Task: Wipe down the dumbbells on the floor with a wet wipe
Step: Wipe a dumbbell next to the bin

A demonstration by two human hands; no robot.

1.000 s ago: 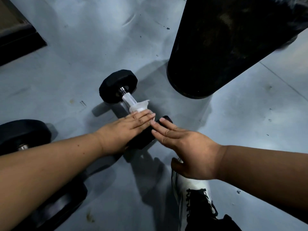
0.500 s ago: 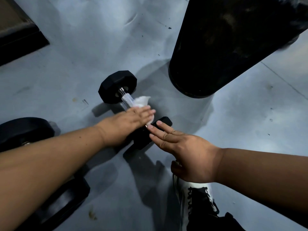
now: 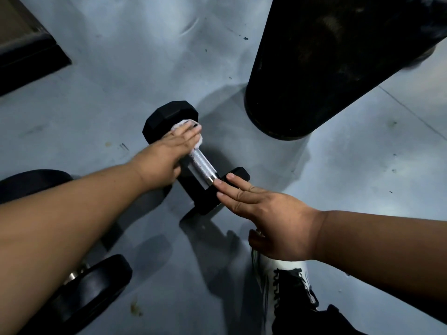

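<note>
A glossy grey floor [image 3: 101, 97] carries the dumbbell [image 3: 202, 165]. The left hand [image 3: 167, 153] presses a white wet wipe [image 3: 183, 124] onto the far end of its handle, fingers straight and together. The right hand [image 3: 273, 213] rests spread, straight fingers on the near head.

Dumbbell handle [image 3: 202, 165]: bright metal, shiny, finely textured grip band mid-length, smooth at the collar. Dumbbell heads [image 3: 169, 117]: black, matt, rubbery-looking, faceted. Wet wipe [image 3: 198, 142]: white, soft, crumpled cloth-like sheet. Floor [image 3: 121, 76]: grey, smooth, semi-gloss, scuffed and spotted. Punching bag [image 3: 326, 61]: black, dull leathery skin, worn patches. Shoe [image 3: 285, 272]: glossy white upper, black laces.
</note>
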